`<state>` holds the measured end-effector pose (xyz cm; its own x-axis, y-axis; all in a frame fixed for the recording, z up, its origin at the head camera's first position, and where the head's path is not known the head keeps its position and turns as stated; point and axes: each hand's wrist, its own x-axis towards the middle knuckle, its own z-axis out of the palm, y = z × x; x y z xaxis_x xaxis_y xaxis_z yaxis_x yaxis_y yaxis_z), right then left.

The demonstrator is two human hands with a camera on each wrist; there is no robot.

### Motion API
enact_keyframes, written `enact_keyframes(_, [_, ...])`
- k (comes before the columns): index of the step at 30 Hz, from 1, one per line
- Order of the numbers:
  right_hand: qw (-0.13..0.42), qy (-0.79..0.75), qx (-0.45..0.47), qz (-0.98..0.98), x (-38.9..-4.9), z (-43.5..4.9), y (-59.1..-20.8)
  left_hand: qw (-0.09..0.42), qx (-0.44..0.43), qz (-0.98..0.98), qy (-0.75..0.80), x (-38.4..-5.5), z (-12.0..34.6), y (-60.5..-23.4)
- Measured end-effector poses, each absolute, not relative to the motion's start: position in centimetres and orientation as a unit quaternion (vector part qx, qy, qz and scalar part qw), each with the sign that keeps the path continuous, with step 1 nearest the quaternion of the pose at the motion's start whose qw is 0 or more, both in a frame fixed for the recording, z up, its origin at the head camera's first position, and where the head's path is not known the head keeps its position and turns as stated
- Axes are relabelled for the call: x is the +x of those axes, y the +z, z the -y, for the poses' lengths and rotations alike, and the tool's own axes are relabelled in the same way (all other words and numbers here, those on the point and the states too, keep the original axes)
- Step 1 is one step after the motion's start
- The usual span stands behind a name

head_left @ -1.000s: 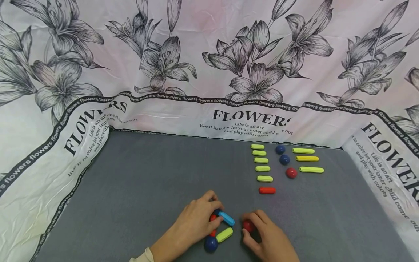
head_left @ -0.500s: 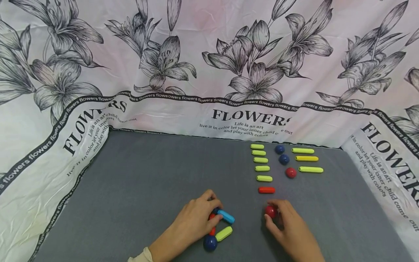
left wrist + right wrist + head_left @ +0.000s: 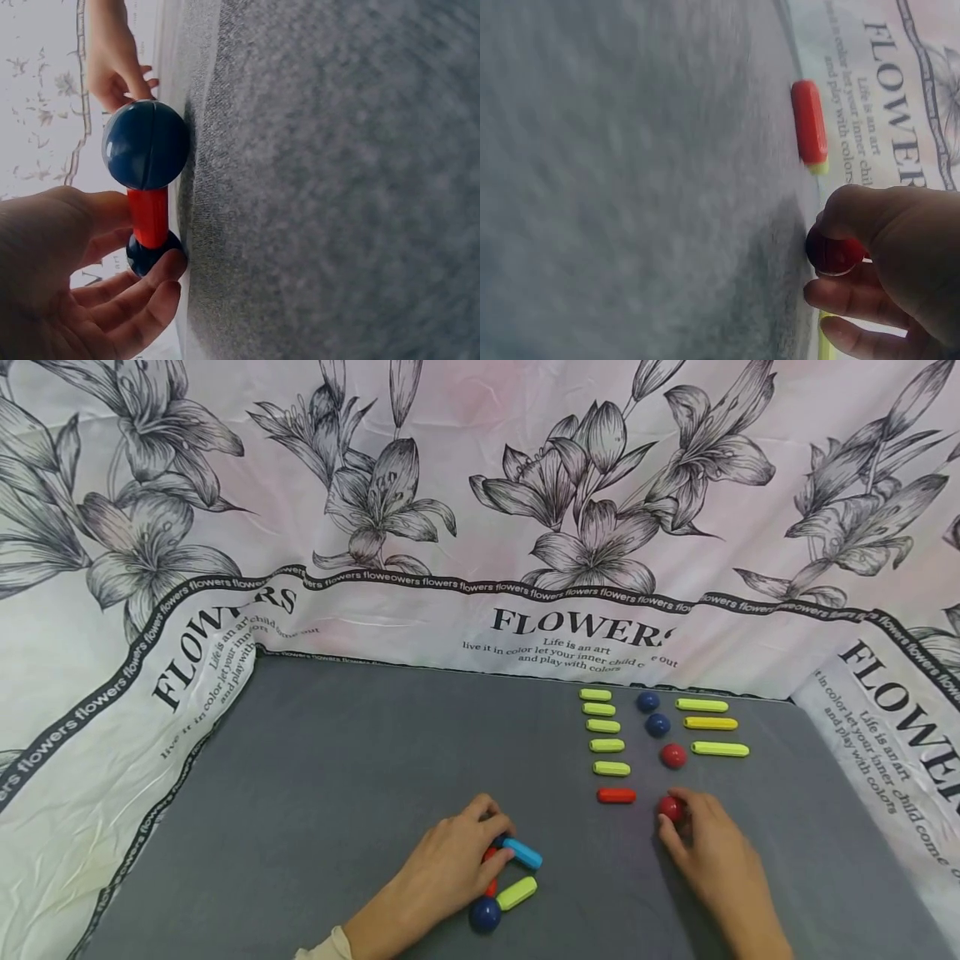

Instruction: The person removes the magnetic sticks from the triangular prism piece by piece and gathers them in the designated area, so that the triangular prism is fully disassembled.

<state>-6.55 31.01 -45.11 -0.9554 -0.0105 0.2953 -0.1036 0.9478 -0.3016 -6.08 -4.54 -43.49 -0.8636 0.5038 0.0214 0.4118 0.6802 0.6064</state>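
My left hand [image 3: 453, 864] grips a joined piece of toy rods and balls on the grey cloth. Its near end is a dark blue ball [image 3: 146, 144], linked by a red rod [image 3: 148, 217] to a second blue ball [image 3: 142, 255] between the fingers and thumb. A light blue rod [image 3: 525, 853] and a yellow-green rod [image 3: 517, 893] stick out to the right of the piece. Farther right, my right hand [image 3: 716, 852] pinches a red ball [image 3: 670, 808] between thumb and fingers, low over the cloth, just in front of another red ball [image 3: 672, 756].
Left of the right hand lies a loose red rod [image 3: 617, 795], with a column of short yellow-green rods [image 3: 607, 746] behind it. Two blue balls [image 3: 657, 725] and long yellow-green rods [image 3: 720, 749] around a yellow rod [image 3: 711, 723] lie at the back right. A flowered sheet [image 3: 420, 618] borders the table.
My right hand has carried the red ball rightward and away from me, from beside the joined piece to near the other loose pieces. The left hand stays in place on the piece.
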Motion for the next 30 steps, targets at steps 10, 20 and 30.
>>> enact_keyframes(10, [0.126, 0.149, 0.016, 0.981, -8.0, -32.2, -44.7, 0.075, 0.254, -0.916, 0.302, -6.2, 4.4, -43.7])
enact_keyframes(20, [0.076, 0.129, -0.019, 0.988, -9.3, -32.0, -44.3, 0.074, 0.256, -0.914, 0.306, -6.3, 4.3, -44.0])
enact_keyframes(30, [0.112, 0.14, -0.009, 0.984, -8.3, -31.4, -43.8, 0.074, 0.259, -0.913, 0.305, -6.3, 4.4, -44.0])
